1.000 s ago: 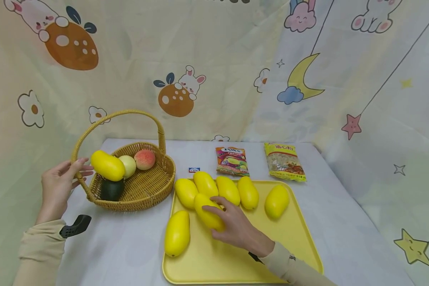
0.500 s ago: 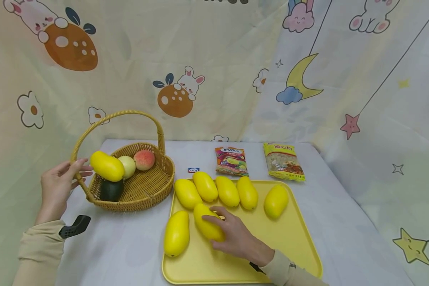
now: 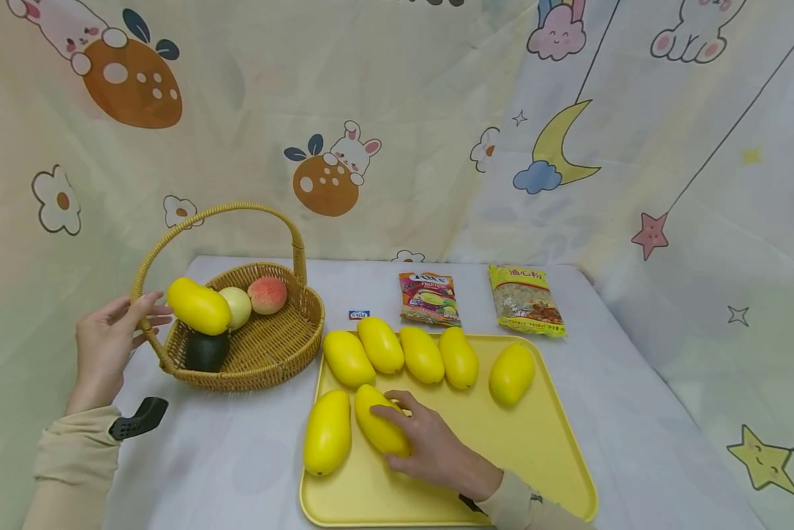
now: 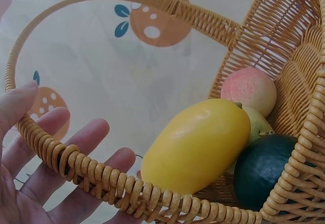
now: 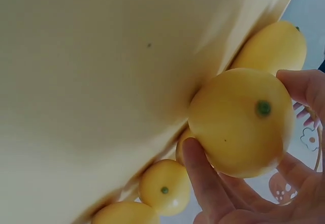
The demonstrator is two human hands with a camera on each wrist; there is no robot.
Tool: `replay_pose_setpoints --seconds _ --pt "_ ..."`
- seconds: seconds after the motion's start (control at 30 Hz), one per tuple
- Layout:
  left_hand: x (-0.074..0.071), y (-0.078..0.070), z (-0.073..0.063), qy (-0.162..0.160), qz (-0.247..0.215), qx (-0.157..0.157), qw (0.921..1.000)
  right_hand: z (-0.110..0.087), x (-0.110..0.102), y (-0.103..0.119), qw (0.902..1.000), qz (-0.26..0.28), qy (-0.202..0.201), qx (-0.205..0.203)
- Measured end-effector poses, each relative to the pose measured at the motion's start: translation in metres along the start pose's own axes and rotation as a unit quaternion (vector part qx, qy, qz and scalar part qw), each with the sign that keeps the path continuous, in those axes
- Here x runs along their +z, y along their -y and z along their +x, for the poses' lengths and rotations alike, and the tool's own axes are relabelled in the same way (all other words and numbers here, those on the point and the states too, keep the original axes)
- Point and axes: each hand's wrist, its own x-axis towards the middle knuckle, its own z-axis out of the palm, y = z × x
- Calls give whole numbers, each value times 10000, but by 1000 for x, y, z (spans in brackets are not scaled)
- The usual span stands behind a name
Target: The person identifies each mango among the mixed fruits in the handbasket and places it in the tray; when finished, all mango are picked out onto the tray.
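Observation:
My right hand (image 3: 433, 444) grips a yellow mango (image 3: 378, 423) from above, over the left part of the yellow tray (image 3: 502, 460). In the right wrist view, thumb and fingers lie round that mango (image 5: 241, 122), its green stem dot facing the camera. Just left of it lies another mango (image 3: 327, 433). A row of mangoes (image 3: 422, 355) lines the tray's far side. My left hand (image 3: 108, 342) holds the wicker basket (image 3: 274, 379) at the left foot of its handle. Inside the basket are a mango (image 4: 198, 145), a dark green avocado-like fruit (image 4: 264, 170), a pale green round fruit (image 3: 238, 308) and a peach (image 4: 249, 94).
Behind the tray lie a Fox's candy packet (image 3: 430, 298), a yellow food packet (image 3: 527, 300) and a small blue wrapper (image 3: 360, 314). One mango (image 3: 512, 374) lies apart at the tray's right. A patterned cloth (image 3: 397, 96) hangs behind the white table.
My right hand has drawn the gripped mango toward me and slightly left, away from the far row and beside the left mango. The left hand stays at the basket handle.

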Motion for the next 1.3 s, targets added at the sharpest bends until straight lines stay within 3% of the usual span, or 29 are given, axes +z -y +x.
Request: replay_pose_setpoints --seconds 0.2,0.4,0.77,1.03,1.3 --pt "0 -1 -1 15 -7 -53 10000 2 -5 0 9994 -291 34 207" --pt "-1 0 -1 -11 48 -50 10000 5 -10 -1 9983 -499 -271 113" --pt "-1 0 -2 -56 205 -39 9998 17 -19 0 9975 -465 -531 76" --pt "-1 -1 -2 -3 40 20 10000 44 -31 13 9969 -458 -621 -174" --pt "1 -3 -2 0 126 17 9999 87 -39 31 9989 -353 -293 52"
